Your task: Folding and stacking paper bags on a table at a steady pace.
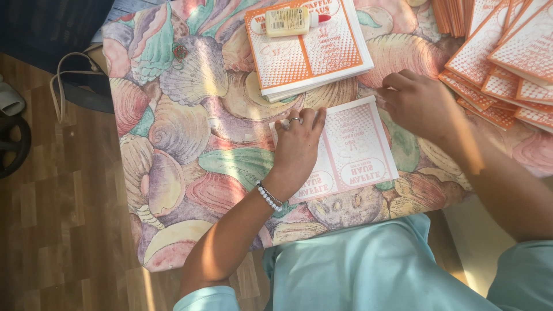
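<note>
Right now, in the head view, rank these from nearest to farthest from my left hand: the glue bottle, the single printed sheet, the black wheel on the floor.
1. Single printed sheet: under the left hand, on the table.
2. Glue bottle: farther up, on the orange stack.
3. Black wheel: far left, on the floor.

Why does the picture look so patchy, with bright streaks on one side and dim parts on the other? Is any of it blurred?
In the head view, warm sunlight falls in streaks across the seashell tablecloth and the right hand, washing out the pale paper sheet; the left hand casts a soft shadow; the wooden floor lies dimmer; the whole frame is slightly soft, the fine print hazy.
</note>
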